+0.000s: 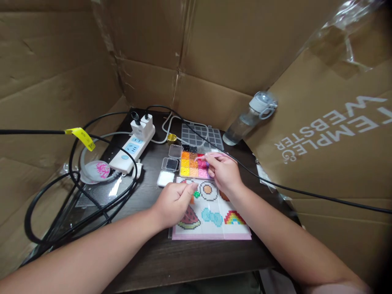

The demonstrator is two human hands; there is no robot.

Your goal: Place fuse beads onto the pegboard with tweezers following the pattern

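Note:
My right hand (226, 172) pinches pink tweezers (219, 154), their tips over the orange-brown part of a bead box (185, 162) with several colour compartments. My left hand (175, 202) is closed, thumb pressed to curled fingers, above the left side of a pattern sheet (211, 235). What it holds, if anything, is hidden. The sheet shows pixel pictures: a watermelon slice, an egg, blue bows and a rainbow. Small clear boxes stand left of the bead box: one with black beads (171, 164), one with white beads (165, 178).
A power strip (125, 157) with plugged-in adapters and looping black cables (73, 192) lies to the left. Near it is a dish of pink beads (98, 170). Behind are a grey compartment tray (202, 136) and a water bottle (245, 122). Cardboard walls (214, 49) enclose the table.

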